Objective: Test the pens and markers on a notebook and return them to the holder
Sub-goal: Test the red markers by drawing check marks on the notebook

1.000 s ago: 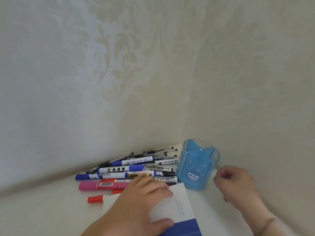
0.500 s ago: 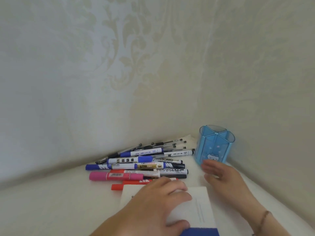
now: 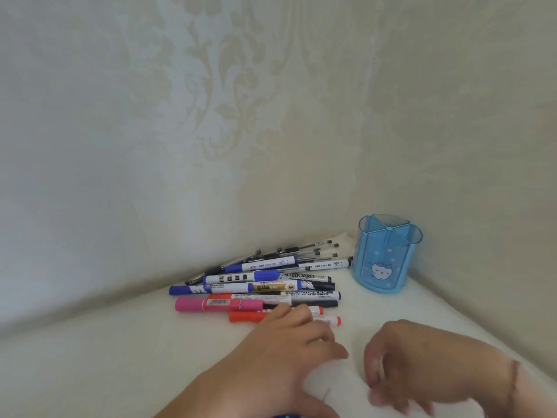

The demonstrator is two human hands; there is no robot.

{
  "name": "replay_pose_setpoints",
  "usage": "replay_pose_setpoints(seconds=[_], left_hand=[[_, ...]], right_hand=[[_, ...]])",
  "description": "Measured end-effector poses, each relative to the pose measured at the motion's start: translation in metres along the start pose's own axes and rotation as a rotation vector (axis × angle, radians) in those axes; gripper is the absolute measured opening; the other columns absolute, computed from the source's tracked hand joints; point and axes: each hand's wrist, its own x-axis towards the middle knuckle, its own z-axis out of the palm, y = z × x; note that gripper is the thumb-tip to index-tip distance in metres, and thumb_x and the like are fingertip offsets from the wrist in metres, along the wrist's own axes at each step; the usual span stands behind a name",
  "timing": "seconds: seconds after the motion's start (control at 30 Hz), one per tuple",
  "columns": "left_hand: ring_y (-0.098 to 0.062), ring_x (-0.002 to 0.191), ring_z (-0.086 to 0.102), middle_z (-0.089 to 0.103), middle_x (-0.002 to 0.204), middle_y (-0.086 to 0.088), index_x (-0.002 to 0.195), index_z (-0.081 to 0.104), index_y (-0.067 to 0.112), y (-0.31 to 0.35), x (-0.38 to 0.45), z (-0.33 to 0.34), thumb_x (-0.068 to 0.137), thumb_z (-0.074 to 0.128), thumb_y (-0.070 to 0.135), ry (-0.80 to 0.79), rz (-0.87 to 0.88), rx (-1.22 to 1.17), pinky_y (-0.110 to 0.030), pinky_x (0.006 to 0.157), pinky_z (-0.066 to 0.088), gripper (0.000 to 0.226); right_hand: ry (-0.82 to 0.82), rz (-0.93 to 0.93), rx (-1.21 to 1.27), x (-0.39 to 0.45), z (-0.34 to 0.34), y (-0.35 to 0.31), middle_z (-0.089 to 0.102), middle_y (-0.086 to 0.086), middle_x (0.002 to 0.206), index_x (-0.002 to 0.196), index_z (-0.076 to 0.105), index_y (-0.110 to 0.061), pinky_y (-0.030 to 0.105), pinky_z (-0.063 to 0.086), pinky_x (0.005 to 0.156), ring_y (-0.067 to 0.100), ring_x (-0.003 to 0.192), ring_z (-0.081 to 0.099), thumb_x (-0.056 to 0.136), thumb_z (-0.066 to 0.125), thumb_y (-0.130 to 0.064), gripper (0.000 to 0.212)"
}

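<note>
While both hands lie on the white notebook [image 3: 340, 384] at the lower edge, left hand [image 3: 280, 354] flat with fingers spread, right hand [image 3: 422, 360] loosely curled, gripping nothing, pile of pens and markers [image 3: 259, 285] just beyond the notebook, blue holder [image 3: 387, 256] standing upright beyond its right side, near the pile.

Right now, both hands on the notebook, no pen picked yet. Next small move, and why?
Probably the right hand reaches forward for the red marker, nearest in the pile. Neither hand holds a pen, the blue holder stands empty, and the left hand already lies on the notebook.
</note>
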Motion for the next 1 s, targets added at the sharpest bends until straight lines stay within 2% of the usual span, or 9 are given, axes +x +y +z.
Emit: replay_pose_setpoints(seconds=[0.13,0.2,0.3,0.37,0.5,0.6,0.73,0.9,1.0], left_hand=[[-0.011,0.093,0.05,0.057,0.114,0.012,0.122,0.056,0.031,0.005,0.011,-0.008,0.08,0.049,0.069,-0.103,0.141,0.111,-0.025,0.081,0.03,0.056],[-0.014,0.091,0.052,0.056,0.116,0.007,0.122,0.057,0.026,0.012,0.019,-0.006,0.086,0.049,0.062,-0.125,0.191,0.087,-0.028,0.08,0.038,0.052],[-0.018,0.088,0.052,0.057,0.113,0.0,0.115,0.06,0.017,0.022,0.028,-0.004,0.095,0.047,0.051,-0.086,0.212,-0.023,-0.033,0.077,0.042,0.042],[-0.019,0.086,0.05,0.059,0.109,-0.004,0.108,0.064,0.013,0.025,0.032,-0.005,0.097,0.05,0.044,-0.049,0.23,-0.055,-0.033,0.075,0.04,0.036],[-0.019,0.078,0.045,0.061,0.102,-0.007,0.103,0.066,0.009,0.026,0.043,-0.008,0.098,0.049,0.035,0.046,0.309,-0.042,-0.033,0.068,0.038,0.032],[-0.018,0.076,0.047,0.062,0.098,-0.005,0.102,0.068,0.011,0.027,0.042,-0.007,0.098,0.047,0.032,0.118,0.347,-0.007,-0.03,0.068,0.037,0.03],[-0.012,0.079,0.059,0.067,0.098,0.006,0.097,0.073,0.021,0.01,0.029,-0.004,0.089,0.063,0.029,0.359,0.073,0.058,-0.026,0.066,0.049,0.015],[0.0,0.095,0.054,0.059,0.105,0.023,0.105,0.067,0.035,-0.009,0.016,-0.007,0.088,0.062,0.049,0.296,-0.367,-0.019,-0.023,0.077,0.049,0.023],[0.003,0.093,0.053,0.057,0.098,0.026,0.102,0.065,0.037,-0.002,0.018,-0.009,0.09,0.056,0.053,0.34,-0.477,-0.118,-0.019,0.078,0.046,0.022]], right_hand=[[-0.036,-0.016,-0.018,-0.004,-0.003,0.003,0.069,0.001,0.065,0.075,0.069,-0.028,0.018,0.049,0.054,0.01,0.047,0.058,0.079,0.065,-0.031,0.007],[0.152,0.039,-0.046,0.004,-0.001,0.011,0.068,-0.002,0.07,0.078,0.065,-0.03,0.017,0.044,0.056,0.006,0.052,0.055,0.08,0.064,-0.036,0.006],[0.505,0.088,-0.191,0.023,0.006,0.022,0.052,-0.015,0.083,0.094,0.056,-0.04,0.023,0.041,0.071,0.007,0.08,0.052,0.077,0.065,-0.049,0.021],[0.529,0.063,-0.127,0.034,0.011,0.024,0.048,-0.016,0.091,0.105,0.053,-0.042,0.025,0.041,0.075,0.01,0.087,0.05,0.074,0.067,-0.05,0.035],[0.677,0.049,-0.025,0.04,0.011,0.024,0.053,-0.011,0.107,0.103,0.047,-0.038,0.028,0.044,0.078,0.014,0.098,0.056,0.073,0.069,-0.049,0.039],[0.725,-0.108,-0.063,0.045,0.013,0.023,0.044,-0.017,0.121,0.121,0.044,-0.044,0.028,0.046,0.08,0.01,0.104,0.055,0.08,0.065,-0.041,0.047],[0.718,-0.094,-0.104,0.05,0.017,0.027,0.047,-0.017,0.121,0.12,0.051,-0.04,0.028,0.042,0.08,0.011,0.111,0.05,0.085,0.06,-0.041,0.036],[0.76,0.02,-0.054,0.049,0.013,0.033,0.055,-0.015,0.105,0.1,0.06,-0.036,0.026,0.04,0.076,0.009,0.107,0.045,0.085,0.059,-0.051,0.021],[0.866,-0.042,0.229,0.038,0.003,0.033,0.061,-0.016,0.083,0.079,0.065,-0.033,0.019,0.042,0.064,0.001,0.082,0.052,0.076,0.071,-0.049,0.017]])
